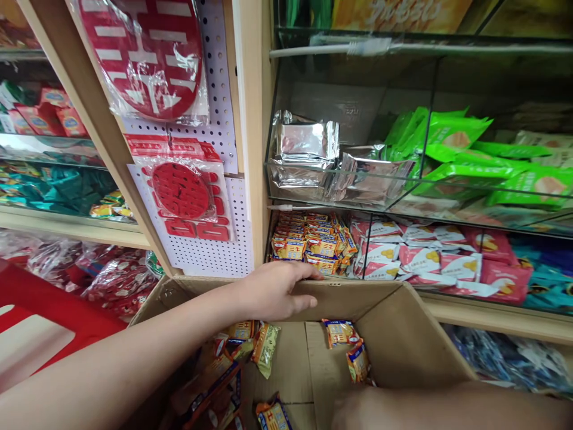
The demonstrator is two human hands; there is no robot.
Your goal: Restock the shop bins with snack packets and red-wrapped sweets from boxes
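My left hand (277, 291) grips the far rim of an open cardboard box (403, 334), fingers curled over the edge and thumb on the inner wall. My right hand (353, 412) is low inside the box at the bottom edge of the view; its fingers are hidden. Several small yellow-and-orange snack packets (340, 332) lie loose on the box floor, with more at the near left (233, 346). Just behind the box, a glass shelf bin holds a pile of the same yellow packets (308, 239).
Glass-fronted shelves hold silver foil packs (304, 149), green packs (465, 155) and pink-and-white packs (425, 254). A white pegboard (215, 251) carries red paper decorations (181, 191). Left shelves hold more snacks; a red plastic object (49, 310) sits low on the left.
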